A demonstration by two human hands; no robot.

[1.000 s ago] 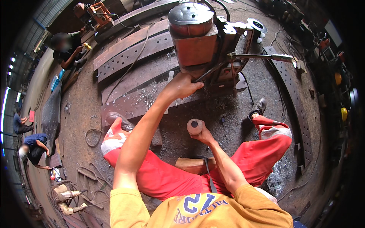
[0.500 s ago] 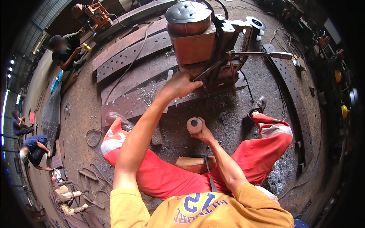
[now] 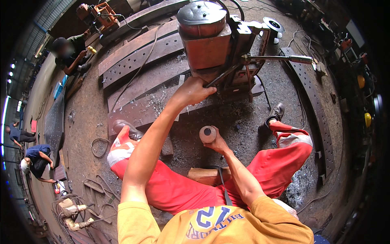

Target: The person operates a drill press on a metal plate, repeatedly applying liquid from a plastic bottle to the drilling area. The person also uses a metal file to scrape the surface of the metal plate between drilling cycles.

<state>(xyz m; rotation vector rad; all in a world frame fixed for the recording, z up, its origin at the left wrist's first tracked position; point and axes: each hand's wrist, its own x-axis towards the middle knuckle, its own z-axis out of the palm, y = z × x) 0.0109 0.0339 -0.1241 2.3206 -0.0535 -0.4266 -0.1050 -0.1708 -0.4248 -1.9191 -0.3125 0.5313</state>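
Observation:
A portable magnetic drill (image 3: 208, 51) stands in front of me, with a dark shiny round top and a reddish-brown body. My left hand (image 3: 195, 90) is closed around the end of one of its feed handle bars (image 3: 221, 76). Another bar with a bright grip (image 3: 300, 59) reaches out to the right. Lower down, between my knees, my right hand (image 3: 218, 143) holds a whitish bottle (image 3: 206, 137), its round dark top toward me. The drill's lower end and bit are hidden behind its body and my left hand. Below it lies a dark steel plate (image 3: 138, 116) strewn with metal shavings.
Drilled steel plates (image 3: 140, 61) lie to the left, and a long perforated beam (image 3: 310, 97) on the right. Cables (image 3: 304, 38) trail over the floor. A wooden block (image 3: 203, 175) is between my legs. Co-workers (image 3: 38, 160) are at the left, one (image 3: 69, 55) further up.
My hands, the bottle and the drill stay put. At the far left, one distant co-worker has shifted posture, now leaning forward with legs stretched to the right.

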